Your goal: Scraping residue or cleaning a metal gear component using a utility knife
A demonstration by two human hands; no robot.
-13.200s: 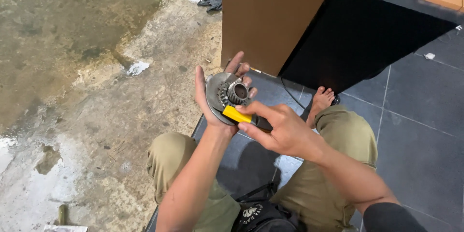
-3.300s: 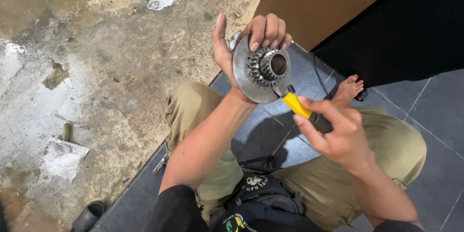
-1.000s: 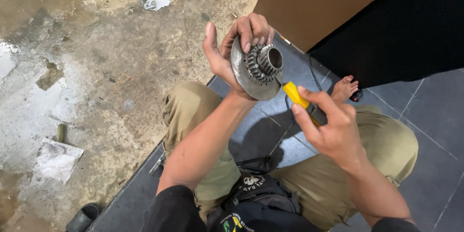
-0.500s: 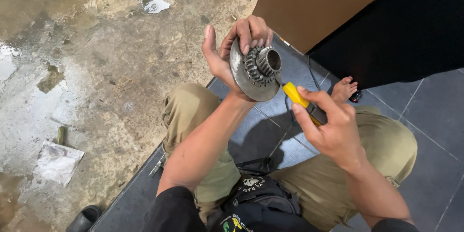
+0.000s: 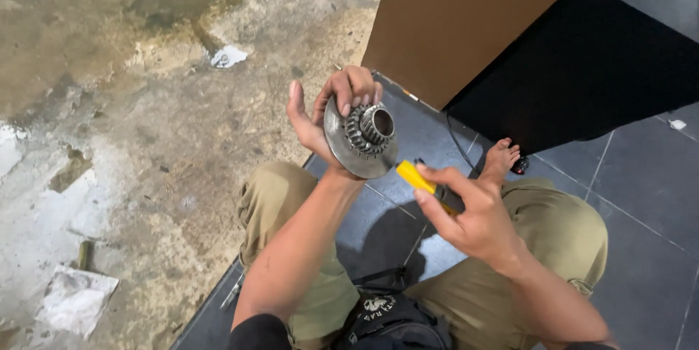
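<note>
Now L hand (image 5: 320, 120) grips gear disc (image 5: 362, 139), R hand (image 5: 473, 215) w/ yellow tool (image 5: 415, 177)

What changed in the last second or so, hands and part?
Little. The left hand tipped the geared metal disc slightly, its hub now facing more toward the camera. The right hand eased the yellow-handled tool a touch off the disc's lower edge. Unchanged: both grips, the seated pose, the brown board, and the paper scraps on the concrete.

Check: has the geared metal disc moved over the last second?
Cannot tell. The disc sits in the left hand at about the same gap from the brown panel's lower corner, but the head camera itself shifted.
</note>
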